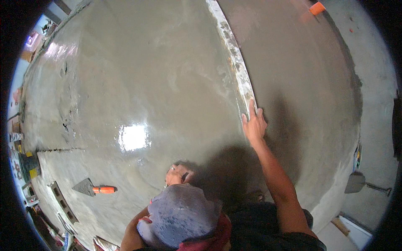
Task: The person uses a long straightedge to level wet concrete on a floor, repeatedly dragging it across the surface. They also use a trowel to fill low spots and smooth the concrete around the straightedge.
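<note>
My right hand [253,124] lies on the near end of a long, cement-smeared straightedge [234,58] that runs away across the wet grey screed [138,83], fingers stretched along it. My left hand [177,173] rests low on the wet surface just beyond my bent knee in dusty blue cloth [180,215]. Its fingers are curled, with something small and dark by them, and the knee partly hides it. My shadow falls on the screed between the two hands.
A pointed trowel with an orange handle [94,188] lies on the screed at lower left, near a grey hollow block [58,196]. A shovel [356,183] lies on the dry floor at right. An orange object [317,7] sits at the far top right. Clutter lines the left edge.
</note>
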`<state>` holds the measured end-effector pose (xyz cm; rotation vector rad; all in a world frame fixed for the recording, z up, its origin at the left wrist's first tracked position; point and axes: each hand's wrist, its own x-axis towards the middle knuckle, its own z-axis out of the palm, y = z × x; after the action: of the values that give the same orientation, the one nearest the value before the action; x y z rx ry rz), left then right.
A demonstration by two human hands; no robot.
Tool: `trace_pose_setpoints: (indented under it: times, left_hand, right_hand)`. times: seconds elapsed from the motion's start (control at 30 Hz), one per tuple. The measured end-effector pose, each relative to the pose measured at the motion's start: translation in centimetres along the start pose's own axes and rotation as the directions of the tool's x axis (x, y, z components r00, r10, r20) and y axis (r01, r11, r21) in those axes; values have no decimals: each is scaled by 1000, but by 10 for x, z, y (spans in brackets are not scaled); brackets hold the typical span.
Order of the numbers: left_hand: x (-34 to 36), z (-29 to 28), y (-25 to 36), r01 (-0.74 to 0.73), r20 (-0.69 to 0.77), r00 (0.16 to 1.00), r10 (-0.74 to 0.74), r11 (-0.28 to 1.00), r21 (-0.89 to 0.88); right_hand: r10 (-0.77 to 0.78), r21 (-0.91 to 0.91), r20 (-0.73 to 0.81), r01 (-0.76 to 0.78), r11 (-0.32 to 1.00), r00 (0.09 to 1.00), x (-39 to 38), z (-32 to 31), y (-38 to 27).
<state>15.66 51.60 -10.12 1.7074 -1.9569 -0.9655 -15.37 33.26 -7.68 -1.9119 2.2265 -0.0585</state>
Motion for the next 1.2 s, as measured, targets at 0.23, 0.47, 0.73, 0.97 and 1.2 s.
trace_pose_setpoints:
  times: [0.23,0.47,0.73,0.97,1.2]
  left_hand:
    - [4,-7,14,-1,-68,998,-5,996,-91]
    - [-3,-8,7,-79,-1,997,79,996,-42]
    - [-2,-12,11,-51,1,999,51,998,-46]
    - [-1,-5,4,-37,-51,998,32,995,-92]
    - [-2,-9,6,-20,20,1000,23,991,-130]
  right_hand:
    - [0,-13,1,0,1000,1000,-2,-6,-6]
    - [-20,20,-44,21,1000,999,13,-4,-16]
    - [10,23,24,-10,1000,1000,-2,-6,-18]
    - [-27,-1,-30,27,1000,999,10,0,-28]
    - [-26,20,-27,26,999,999,5,-1,-29]
